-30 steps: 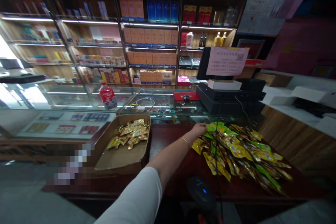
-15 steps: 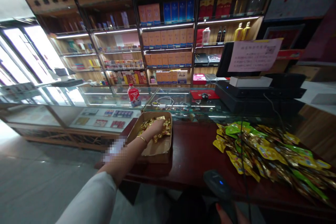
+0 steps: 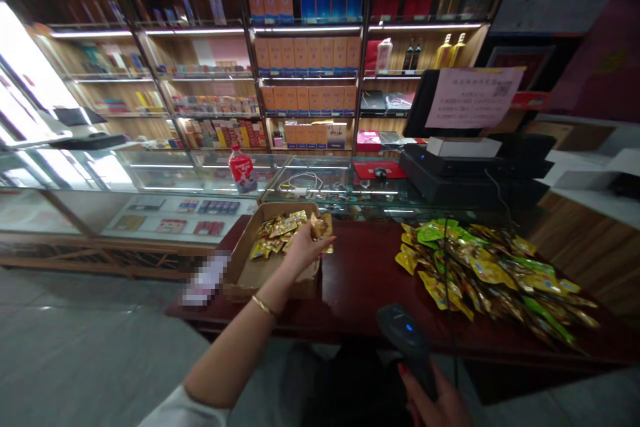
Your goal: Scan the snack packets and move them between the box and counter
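My left hand (image 3: 304,250) is closed on a small gold snack packet (image 3: 321,224) at the right rim of an open cardboard box (image 3: 245,273). More gold packets (image 3: 277,232) lie in a loose heap inside that box. Low in the view, my right hand (image 3: 433,395) grips the handle of a dark barcode scanner (image 3: 407,340), which shows a small blue light. To the right, a large pile of yellow, green and gold snack packets (image 3: 490,273) covers part of the dark red table (image 3: 350,287).
A monitor (image 3: 423,103) with a paper sign stands behind the pile, above a black cash drawer (image 3: 435,177). A red-labelled bottle (image 3: 242,170) is on the glass counter (image 3: 175,177). The scanner's cable (image 3: 447,267) hangs in front of the pile. Stocked shelves line the back wall.
My left hand has come up from inside the box to its right rim, now with a gold packet in its fingers. The scanner stays in my right hand. The view has shifted slightly.
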The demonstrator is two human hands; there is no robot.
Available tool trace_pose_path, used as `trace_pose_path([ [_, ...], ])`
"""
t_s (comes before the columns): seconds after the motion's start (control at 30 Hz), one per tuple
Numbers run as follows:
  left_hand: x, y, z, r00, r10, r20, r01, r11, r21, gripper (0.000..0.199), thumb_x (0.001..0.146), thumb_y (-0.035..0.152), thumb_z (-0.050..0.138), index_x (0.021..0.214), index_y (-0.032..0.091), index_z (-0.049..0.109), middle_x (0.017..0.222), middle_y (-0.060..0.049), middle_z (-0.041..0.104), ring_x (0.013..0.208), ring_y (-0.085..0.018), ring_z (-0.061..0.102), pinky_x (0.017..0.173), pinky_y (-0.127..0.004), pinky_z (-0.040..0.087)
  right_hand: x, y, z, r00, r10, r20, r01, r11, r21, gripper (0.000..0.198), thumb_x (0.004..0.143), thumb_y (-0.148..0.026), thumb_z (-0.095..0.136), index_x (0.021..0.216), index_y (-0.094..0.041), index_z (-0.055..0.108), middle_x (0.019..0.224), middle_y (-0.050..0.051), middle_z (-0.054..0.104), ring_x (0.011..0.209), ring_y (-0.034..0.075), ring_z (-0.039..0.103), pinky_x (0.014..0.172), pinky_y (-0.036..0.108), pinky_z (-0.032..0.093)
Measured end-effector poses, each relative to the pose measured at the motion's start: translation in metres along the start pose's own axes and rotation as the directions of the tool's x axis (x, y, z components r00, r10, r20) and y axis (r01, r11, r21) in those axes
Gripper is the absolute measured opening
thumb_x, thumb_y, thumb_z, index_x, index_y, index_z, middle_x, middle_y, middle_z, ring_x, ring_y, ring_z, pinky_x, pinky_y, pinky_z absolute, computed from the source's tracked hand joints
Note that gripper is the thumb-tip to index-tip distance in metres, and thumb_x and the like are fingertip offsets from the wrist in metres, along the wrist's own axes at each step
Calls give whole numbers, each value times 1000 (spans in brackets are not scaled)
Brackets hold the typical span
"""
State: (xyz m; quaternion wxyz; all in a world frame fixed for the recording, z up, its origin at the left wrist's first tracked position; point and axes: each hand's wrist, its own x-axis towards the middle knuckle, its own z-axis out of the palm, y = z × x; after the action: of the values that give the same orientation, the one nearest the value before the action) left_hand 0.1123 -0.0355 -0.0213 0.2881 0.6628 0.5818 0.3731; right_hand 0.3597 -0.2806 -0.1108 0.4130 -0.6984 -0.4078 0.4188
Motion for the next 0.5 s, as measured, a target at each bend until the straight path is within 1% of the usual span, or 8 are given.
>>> trace_pose_path([
  [0.03, -17, 3, 17, 999, -17, 51, 26, 980, -198, 45, 82, 55, 69, 103, 18, 56, 79, -2, 67, 54, -14, 61, 49, -23, 46, 0, -3, -2, 1000, -3, 29, 3, 1000, -6, 60, 73, -79, 56, 94, -23, 65, 44, -5, 56, 43, 19, 59, 45, 27, 45],
  [0.1, -49, 2, 55, 989, -55, 134, 109, 891, -440, 45, 82, 56, 67, 102, 18, 55, 74, 1, 65, 47, -10, 56, 41, -19, 42, 0, -7, -4, 995, -28, 98, 31, 999, -24, 53, 76, -75, 57, 89, -24, 64, 47, -5, 57, 46, 18, 59, 48, 27, 46],
  [0.17, -72, -6, 90, 974, -137, 182, 216, 806, -551, 44, 83, 55, 67, 103, 17, 55, 74, 2, 63, 50, -10, 57, 39, -17, 41, -1, -10, -4, 990, -61, 129, 64, 998, -17, 48, 79, -71, 58, 88, -24, 64, 49, -5, 57, 48, 18, 59, 49, 26, 46],
  [0.23, -85, -18, 114, 956, -211, 205, 292, 756, -586, 47, 83, 52, 68, 110, 16, 56, 78, 1, 63, 54, -10, 58, 38, -16, 42, -4, -10, -3, 987, -74, 139, 74, 997, 3, 47, 80, -70, 59, 91, -24, 64, 48, -6, 55, 46, 18, 57, 48, 26, 45],
  [0.3, -90, -27, 123, 953, -223, 206, 303, 737, -604, 62, 82, 48, 72, 131, 17, 51, 88, -2, 66, 56, -10, 59, 40, -15, 44, -6, -7, 0, 988, -59, 143, 60, 998, 0, 49, 80, -70, 60, 95, -23, 65, 47, -7, 53, 44, 17, 55, 47, 26, 44],
  [0.4, -92, -31, 119, 962, -176, 209, 271, 719, -640, 85, 83, 41, 71, 155, 29, 27, 124, -11, 64, 63, -10, 63, 44, -16, 49, -9, -5, 4, 989, -49, 143, 49, 999, 0, 52, 82, -69, 59, 102, -21, 63, 49, -8, 53, 44, 16, 54, 47, 25, 44],
  [0.43, -92, -30, 115, 962, -163, 220, 269, 716, -644, 83, 85, 40, 69, 156, 31, 27, 136, -12, 59, 69, -11, 65, 46, -16, 51, -10, -5, 4, 988, -50, 146, 48, 999, 16, 52, 83, -68, 58, 105, -21, 62, 51, -8, 53, 45, 16, 54, 47, 25, 44],
  [0.5, -93, -26, 108, 952, -145, 270, 288, 721, -630, 69, 88, 40, 64, 152, 31, 39, 151, -10, 47, 85, -16, 67, 51, -18, 55, -12, -7, 5, 982, -49, 184, 39, 997, 60, 51, 85, -67, 57, 107, -21, 59, 54, -8, 54, 46, 15, 54, 48, 25, 45],
])
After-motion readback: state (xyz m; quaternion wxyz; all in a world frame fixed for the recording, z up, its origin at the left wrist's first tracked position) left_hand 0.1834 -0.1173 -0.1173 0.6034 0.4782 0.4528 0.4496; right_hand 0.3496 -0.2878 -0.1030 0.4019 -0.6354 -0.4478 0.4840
